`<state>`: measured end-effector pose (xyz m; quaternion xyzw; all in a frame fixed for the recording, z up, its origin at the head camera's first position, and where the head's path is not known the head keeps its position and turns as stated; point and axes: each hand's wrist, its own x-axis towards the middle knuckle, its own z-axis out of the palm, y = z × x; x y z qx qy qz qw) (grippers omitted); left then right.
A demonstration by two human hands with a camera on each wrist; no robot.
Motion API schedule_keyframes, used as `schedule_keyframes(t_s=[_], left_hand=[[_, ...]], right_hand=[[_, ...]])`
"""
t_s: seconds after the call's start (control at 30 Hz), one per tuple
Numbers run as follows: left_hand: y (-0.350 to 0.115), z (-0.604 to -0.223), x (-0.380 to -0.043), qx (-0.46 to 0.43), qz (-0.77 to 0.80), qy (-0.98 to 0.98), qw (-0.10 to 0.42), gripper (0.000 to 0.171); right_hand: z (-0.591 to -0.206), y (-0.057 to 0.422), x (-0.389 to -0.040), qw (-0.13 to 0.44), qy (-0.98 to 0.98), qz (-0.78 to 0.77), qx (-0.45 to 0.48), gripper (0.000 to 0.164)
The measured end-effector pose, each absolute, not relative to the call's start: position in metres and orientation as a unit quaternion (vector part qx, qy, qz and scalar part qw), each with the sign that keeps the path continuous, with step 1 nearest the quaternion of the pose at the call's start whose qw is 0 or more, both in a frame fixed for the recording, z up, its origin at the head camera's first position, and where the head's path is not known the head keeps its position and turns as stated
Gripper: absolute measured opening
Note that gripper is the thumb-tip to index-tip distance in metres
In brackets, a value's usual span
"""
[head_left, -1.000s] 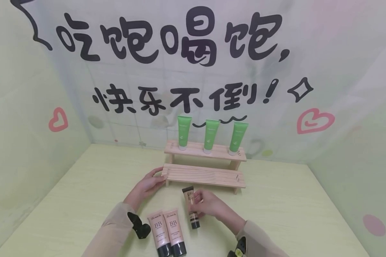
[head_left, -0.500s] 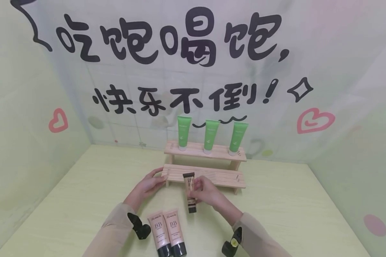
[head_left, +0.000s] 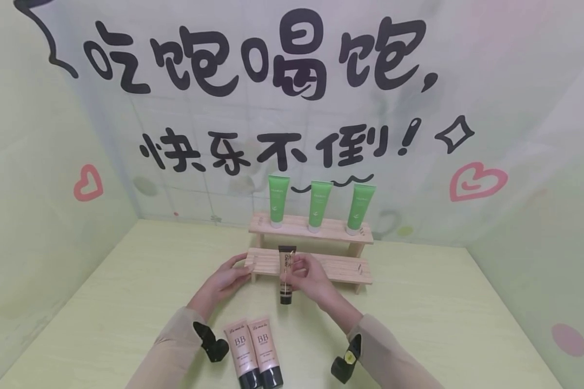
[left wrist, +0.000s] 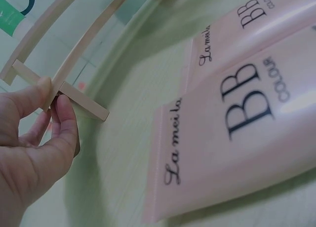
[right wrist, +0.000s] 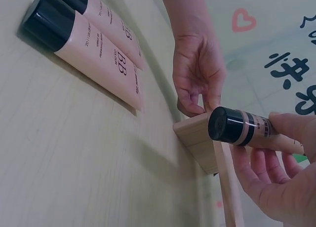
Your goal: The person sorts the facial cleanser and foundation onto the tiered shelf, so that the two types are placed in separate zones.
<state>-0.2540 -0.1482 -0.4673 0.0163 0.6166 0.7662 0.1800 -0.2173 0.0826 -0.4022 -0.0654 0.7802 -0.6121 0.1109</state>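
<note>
My right hand point(head_left: 309, 278) pinches a small beige tube with a black cap point(right wrist: 237, 124) between thumb and fingers. The tube is upright, cap down, and overlaps the front of the lower shelf in the head view. My left hand point(left wrist: 39, 138) grips the left end of that lower shelf, thumb on top and fingers curled beneath. The two-tier wooden stand point(head_left: 316, 265) carries three green tubes point(head_left: 319, 205) upright on its upper tier. Two pink BB cream tubes point(head_left: 253, 351) lie side by side on the table, near my left wrist.
The stand is on a pale yellow table point(head_left: 418, 324), close to the back wall point(head_left: 214, 200). Printed sheets with black lettering and pink hearts enclose the back and sides. Black camera mounts point(head_left: 346, 359) sit on both wrists.
My right hand has lifted the small beige tube from beside the pink tubes up and forward to the lower shelf, turning it more upright. The left hand has stayed on the shelf end.
</note>
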Motion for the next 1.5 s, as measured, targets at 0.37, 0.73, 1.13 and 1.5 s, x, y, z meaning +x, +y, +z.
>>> schedule_keyframes(t_s=[0.37,0.73,1.13,1.5], left_hand=[[-0.146,-0.467,-0.257,-0.005,0.759,0.625,0.182,0.066],[-0.145,-0.463,-0.258,-0.029,0.752,0.633,0.183,0.061],[-0.144,-0.465,-0.258,-0.037,0.76,0.621,0.187,0.06],[-0.144,-0.461,-0.257,-0.035,0.75,0.634,0.185,0.059]], right_hand=[[-0.407,0.077,-0.237,0.062,0.797,-0.598,-0.057,0.054],[-0.405,0.059,-0.261,0.017,0.781,-0.62,-0.072,0.048],[-0.418,0.047,-0.269,-0.022,0.782,-0.611,-0.118,0.044],[-0.421,0.046,-0.268,-0.025,0.808,-0.569,-0.15,0.042]])
